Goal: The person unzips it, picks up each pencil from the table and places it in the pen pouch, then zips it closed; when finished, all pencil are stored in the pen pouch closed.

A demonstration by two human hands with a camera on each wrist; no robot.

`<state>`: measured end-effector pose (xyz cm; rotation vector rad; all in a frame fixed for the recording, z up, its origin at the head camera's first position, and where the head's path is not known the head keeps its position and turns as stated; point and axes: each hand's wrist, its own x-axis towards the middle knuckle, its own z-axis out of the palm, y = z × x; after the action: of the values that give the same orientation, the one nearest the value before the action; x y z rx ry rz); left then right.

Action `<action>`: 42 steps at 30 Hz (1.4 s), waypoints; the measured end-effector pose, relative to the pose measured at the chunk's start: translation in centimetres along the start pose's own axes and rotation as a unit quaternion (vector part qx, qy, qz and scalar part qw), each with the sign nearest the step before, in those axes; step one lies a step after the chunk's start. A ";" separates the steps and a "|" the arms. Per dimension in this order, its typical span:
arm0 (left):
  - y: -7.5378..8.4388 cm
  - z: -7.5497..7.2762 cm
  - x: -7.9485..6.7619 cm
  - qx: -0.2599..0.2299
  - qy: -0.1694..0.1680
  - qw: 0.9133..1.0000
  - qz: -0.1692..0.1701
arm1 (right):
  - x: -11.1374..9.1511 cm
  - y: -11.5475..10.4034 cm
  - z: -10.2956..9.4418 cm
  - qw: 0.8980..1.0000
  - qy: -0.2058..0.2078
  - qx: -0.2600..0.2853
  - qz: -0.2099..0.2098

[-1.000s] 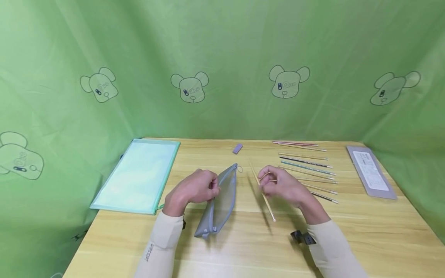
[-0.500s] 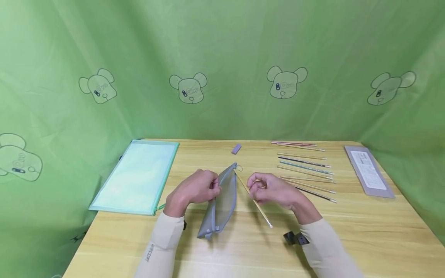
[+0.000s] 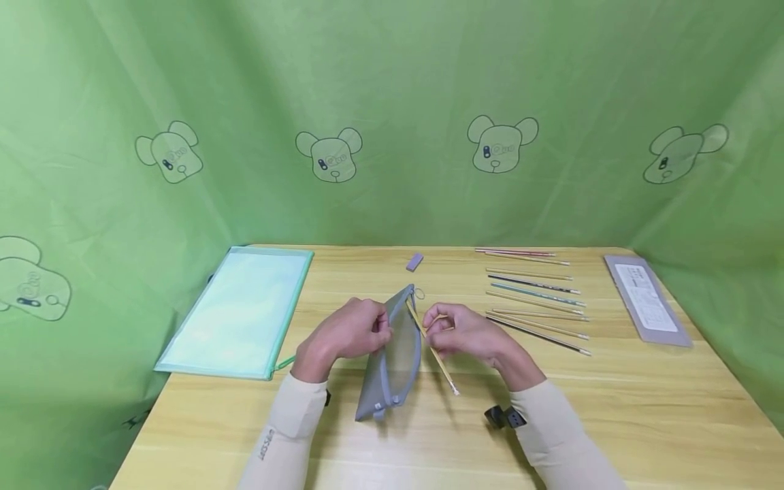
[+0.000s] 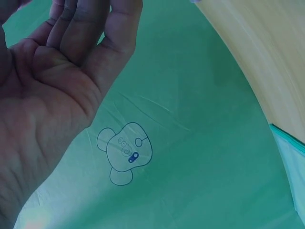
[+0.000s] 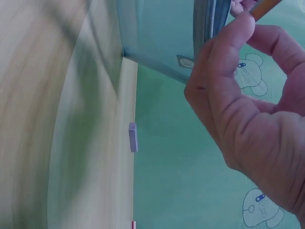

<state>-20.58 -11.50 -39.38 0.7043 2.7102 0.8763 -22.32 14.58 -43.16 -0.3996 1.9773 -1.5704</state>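
Observation:
A grey zip pouch [image 3: 371, 389] with its mouth spread open stands near the middle of the table. My left hand [image 3: 349, 333] pinches the pouch's left edge; in the left wrist view the pinched part is out of sight. My right hand [image 3: 468, 335] holds a yellow pencil [image 3: 442, 367] between thumb and fingers. The pencil slants, its far end within the pouch's opening and its eraser end pointing toward me. In the right wrist view, the right hand [image 5: 257, 100] grips the pencil [image 5: 265, 8] beside the pouch's zip edge.
Several pencils [image 3: 535, 294] lie in rows right of the pouch. A purple eraser [image 3: 414, 262] lies behind it. A teal document folder [image 3: 239, 313] is at the left, and a grey packet with a white label [image 3: 648, 299] at the right. A green curtain [image 3: 392, 190] rises behind the table.
My right hand has moved left with the pencil, from apart from the pouch to having the pencil's far end in its opening. My left hand keeps its hold; the pouch has shifted slightly.

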 end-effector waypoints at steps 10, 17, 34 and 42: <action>0.6 0.6 0.3 0.021 -0.007 0.999 0.032 | 1.2 -0.2 1.4 0.999 0.050 0.014 0.003; 0.9 0.9 0.6 0.004 -0.006 0.999 0.032 | 1.7 -0.4 2.4 0.997 0.079 -0.007 -0.001; 0.7 1.2 0.9 -0.043 0.020 0.999 -0.007 | 1.5 -1.1 3.7 0.987 0.140 -0.074 -0.006; 0.2 0.8 0.8 -0.036 0.029 0.999 -0.012 | 1.1 -1.4 3.2 0.988 0.124 -0.084 -0.032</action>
<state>-20.90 -10.55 -39.89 0.6414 2.7162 0.9982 -21.40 11.11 -42.58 -0.3501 2.3185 -1.5615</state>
